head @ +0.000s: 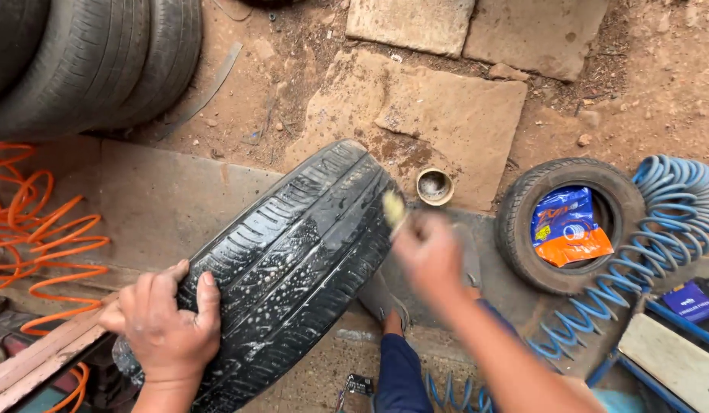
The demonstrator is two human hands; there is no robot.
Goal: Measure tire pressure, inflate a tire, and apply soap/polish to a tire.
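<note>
While leaning up on the dirt floor, big black wet rubber tyre (293,268) pinned by left hand (167,325), fingers curled over its edge. Beside tyre top, blurry right hand (427,256) wrapped around small yellow brush (394,208). Could roll away: slippery, soapy tread.

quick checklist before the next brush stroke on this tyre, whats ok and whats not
1. Left hand grips the tyre at its lower end: ok.
2. Tread wet and foamy: ok.
3. Right hand holds the brush at the tyre's upper edge: ok, though blurred.
4. Small pot stands upright on the ground close by: ok.
5. How much is left in the pot: cannot tell.
6. Orange hose lies apart from the tyre: ok.
</note>
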